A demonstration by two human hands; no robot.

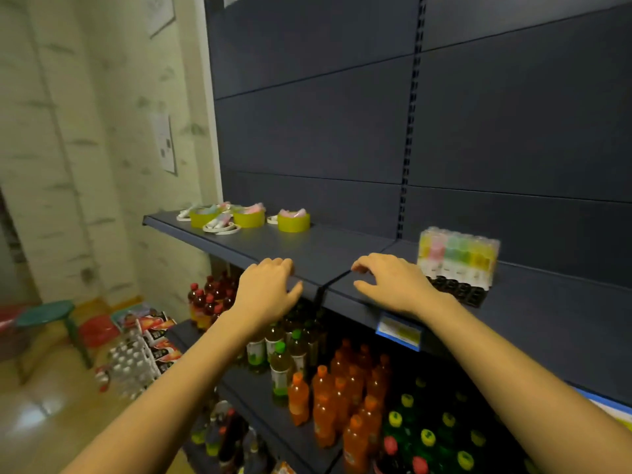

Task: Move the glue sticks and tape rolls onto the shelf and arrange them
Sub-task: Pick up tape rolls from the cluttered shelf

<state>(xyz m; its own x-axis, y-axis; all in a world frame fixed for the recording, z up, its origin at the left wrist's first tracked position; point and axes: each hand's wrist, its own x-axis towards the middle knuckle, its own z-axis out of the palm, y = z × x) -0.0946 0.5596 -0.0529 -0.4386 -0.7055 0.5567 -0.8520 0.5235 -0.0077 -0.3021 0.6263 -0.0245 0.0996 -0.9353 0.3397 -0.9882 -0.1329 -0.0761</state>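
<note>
On the dark shelf (pixel 342 248), three yellow-green tape rolls (pixel 293 222) stand at the far left with pastel glue sticks (pixel 222 220) and thin white tape rings (pixel 221 229) lying among them. A shrink-wrapped pack of pastel glue sticks (pixel 457 258) stands upright on the right section. My left hand (pixel 266 289) hovers over the shelf's front edge, fingers loosely curled, holding nothing. My right hand (pixel 393 282) is spread over the front edge just left of the pack, also empty.
Below, shelves hold orange, green and red drink bottles (pixel 342 388). A blue price tag (pixel 398 331) hangs on the shelf edge under my right wrist. A green stool (pixel 48 313) and packs of goods (pixel 143 347) are on the floor at left.
</note>
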